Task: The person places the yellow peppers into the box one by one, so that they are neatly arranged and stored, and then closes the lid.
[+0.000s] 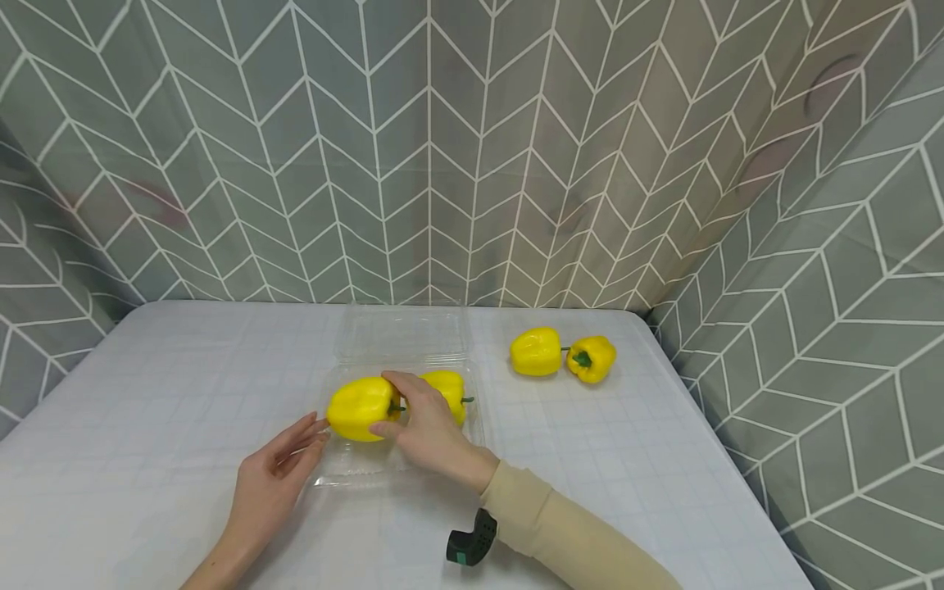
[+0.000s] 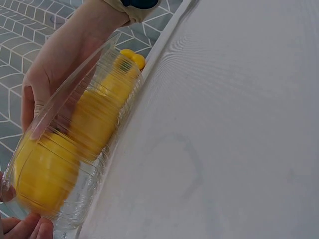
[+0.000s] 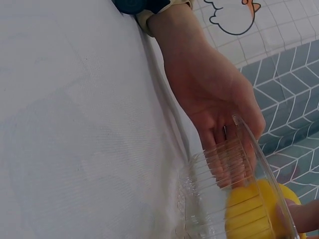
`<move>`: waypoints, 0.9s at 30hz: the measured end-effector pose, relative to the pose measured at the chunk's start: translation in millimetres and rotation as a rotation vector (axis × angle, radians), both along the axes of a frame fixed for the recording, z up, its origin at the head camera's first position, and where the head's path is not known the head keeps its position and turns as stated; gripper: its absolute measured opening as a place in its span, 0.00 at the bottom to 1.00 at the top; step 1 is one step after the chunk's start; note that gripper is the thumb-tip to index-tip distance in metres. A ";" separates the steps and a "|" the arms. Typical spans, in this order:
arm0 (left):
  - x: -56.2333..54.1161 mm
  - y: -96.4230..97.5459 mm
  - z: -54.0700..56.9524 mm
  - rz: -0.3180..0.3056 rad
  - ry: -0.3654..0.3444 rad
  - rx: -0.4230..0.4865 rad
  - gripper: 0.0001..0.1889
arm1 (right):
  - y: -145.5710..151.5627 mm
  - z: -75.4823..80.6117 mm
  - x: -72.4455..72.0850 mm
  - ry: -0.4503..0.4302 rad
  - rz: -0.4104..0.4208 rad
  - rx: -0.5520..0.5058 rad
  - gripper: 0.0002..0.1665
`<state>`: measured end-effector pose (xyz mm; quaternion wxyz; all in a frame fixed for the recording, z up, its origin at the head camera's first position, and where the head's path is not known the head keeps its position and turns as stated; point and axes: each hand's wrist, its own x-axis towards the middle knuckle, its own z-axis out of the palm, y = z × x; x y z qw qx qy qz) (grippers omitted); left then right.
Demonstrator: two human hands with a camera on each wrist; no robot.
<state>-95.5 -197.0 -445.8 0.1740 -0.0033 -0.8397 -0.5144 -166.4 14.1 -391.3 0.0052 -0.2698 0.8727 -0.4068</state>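
Note:
A clear plastic clamshell container (image 1: 361, 469) lies open on the table, its lid (image 1: 401, 332) folded back toward the wall. Two yellow bell peppers are in its base. My right hand (image 1: 437, 433) grips the left bell pepper (image 1: 357, 411), thumb on the near side and fingers over the far side. Partly behind that hand sits the other bell pepper (image 1: 450, 385), its stem to the right. My left hand (image 1: 273, 475) is at the container's left end, fairly straight fingertips touching its side. In the right wrist view, the left hand's fingers (image 3: 214, 164) appear at the transparent wall.
Two more yellow bell peppers, one (image 1: 536, 352) beside the other (image 1: 592, 359), lie at the table's back right. A black wrist device (image 1: 472, 538) hangs at the right sleeve. Patterned curtains (image 1: 457, 164) stand behind and beside the white table (image 1: 627, 475).

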 end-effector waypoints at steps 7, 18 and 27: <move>-0.5 0.5 -0.6 0.001 0.017 -0.005 0.23 | -1.0 0.0 0.5 -0.015 -0.010 0.044 0.38; -0.2 0.7 0.3 -0.002 0.014 -0.002 0.23 | -2.5 -4.8 -1.2 -0.010 0.006 0.102 0.39; -0.2 0.7 0.4 -0.002 0.009 0.018 0.23 | -3.1 -4.5 -2.7 -0.017 0.009 0.109 0.40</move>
